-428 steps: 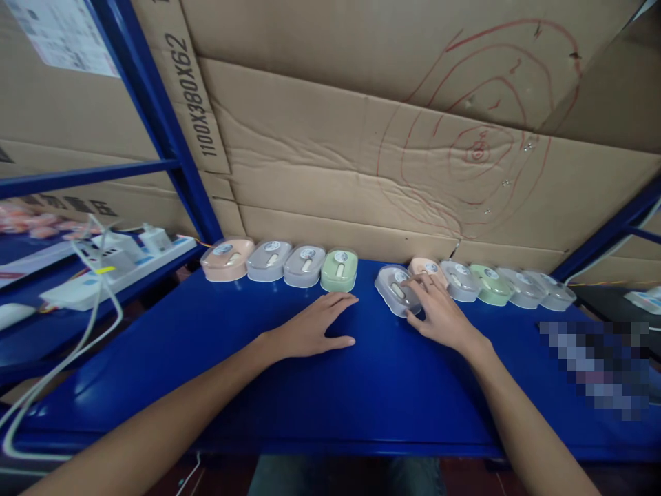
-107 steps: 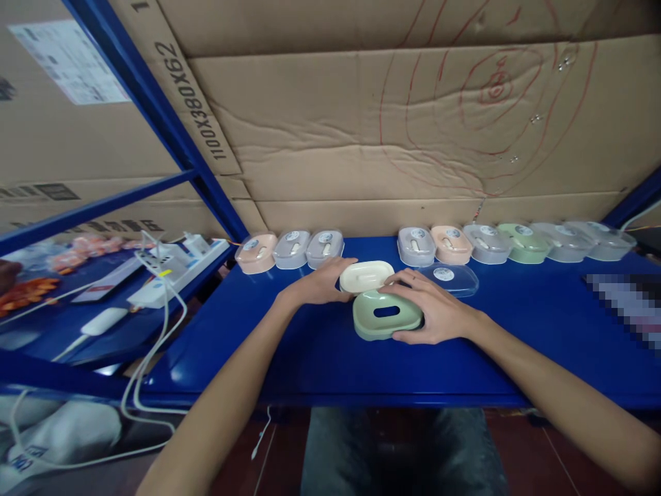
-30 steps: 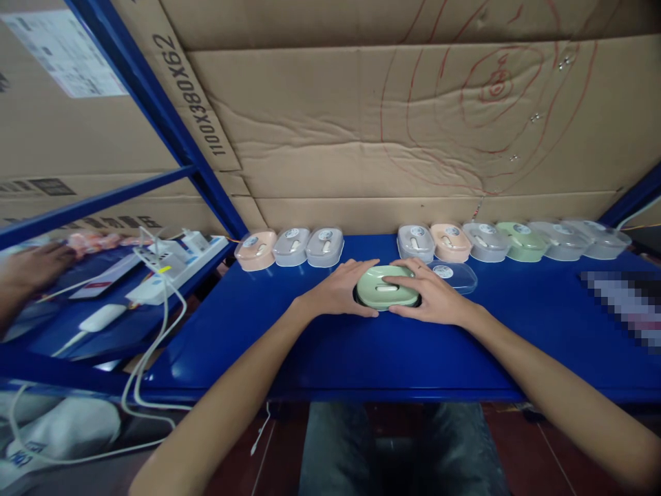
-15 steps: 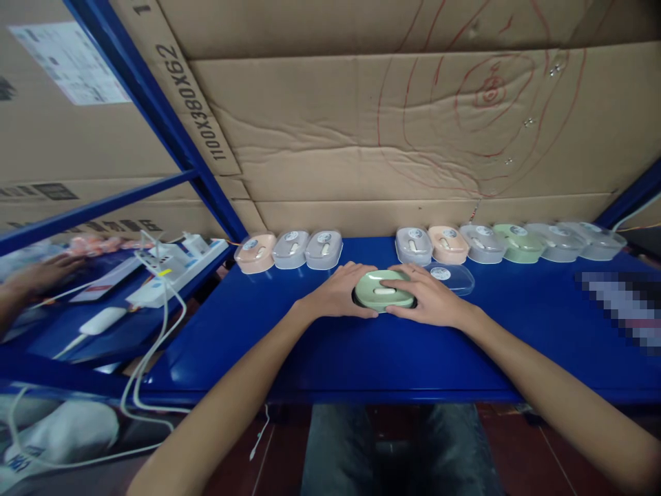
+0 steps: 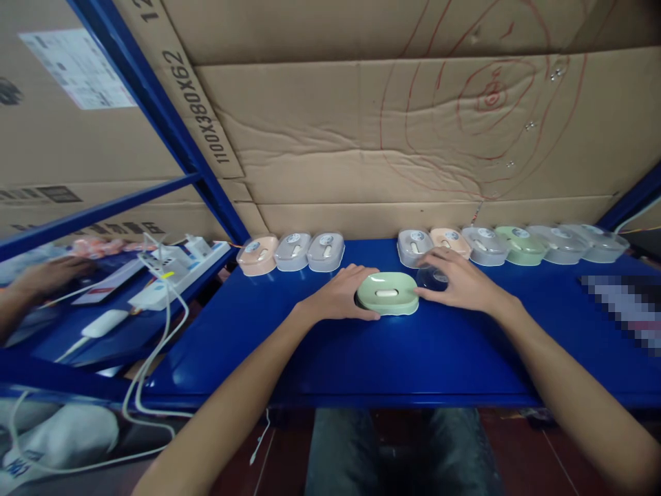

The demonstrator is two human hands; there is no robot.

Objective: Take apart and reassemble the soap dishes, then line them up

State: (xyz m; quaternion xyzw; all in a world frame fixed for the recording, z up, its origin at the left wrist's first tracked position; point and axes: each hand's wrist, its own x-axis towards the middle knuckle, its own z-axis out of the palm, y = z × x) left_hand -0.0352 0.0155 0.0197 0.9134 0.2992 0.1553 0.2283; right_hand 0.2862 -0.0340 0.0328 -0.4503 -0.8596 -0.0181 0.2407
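A pale green soap box [image 5: 387,295] with a white oblong piece on its top sits on the blue table in front of me. My left hand [image 5: 345,293] is wrapped round its left end, thumb at the near side. At its right, my right hand [image 5: 457,282] is spread with curved fingers over a clear plastic lid [image 5: 432,277] bearing a round sticker. The thumb comes close to the box's right edge; whether it touches I cannot tell. Most of the lid is hidden under this hand.
Three lidded boxes, one peach [image 5: 257,256] and two grey [image 5: 326,252], stand at the back left. Several more, including a green one [image 5: 520,246], line the back right before a cardboard wall [image 5: 320,151]. A power strip [image 5: 175,279], cables and another person's hand [image 5: 56,273] are at left.
My right hand has let go of the green soap box and moved right, over the clear lid. The left hand stays on the box.
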